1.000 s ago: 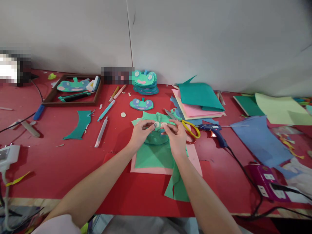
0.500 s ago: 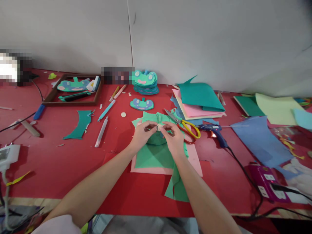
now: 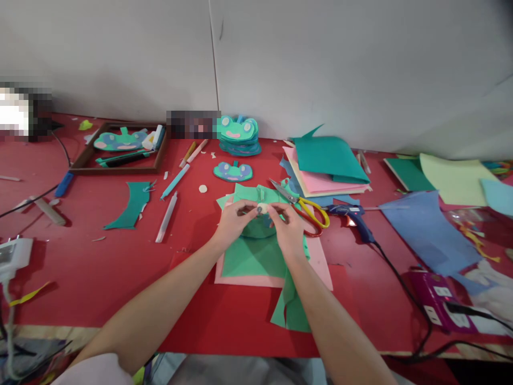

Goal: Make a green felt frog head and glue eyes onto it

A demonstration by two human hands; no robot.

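Between the fingertips of my left hand point(image 3: 236, 218) and my right hand point(image 3: 285, 222) is a small cream felt disc point(image 3: 263, 208). Both hands are pinched on it, and a tiny dark spot shows at its left edge near my left thumb. Under my hands lie green felt sheets point(image 3: 252, 259) on a pink felt sheet point(image 3: 244, 280). A rounded darker green piece point(image 3: 258, 229) is partly hidden beneath my fingers. Scissors with yellow and red handles point(image 3: 316, 213) rest just right of my right hand. Another cream disc point(image 3: 203, 189) lies to the left.
Frog-face felt pieces are stacked point(image 3: 239, 133) at the wall, with a single frog face point(image 3: 233, 171) in front. A blue glue gun point(image 3: 355, 214) trails a cord at right. Felt sheets point(image 3: 332, 158), pens point(image 3: 166, 216) and a brown tray point(image 3: 116, 171) lie around.
The cream disc has turned between my fingers, showing more of its face and a dark spot at its left. My right fingers have shifted slightly; the arms stay in place.
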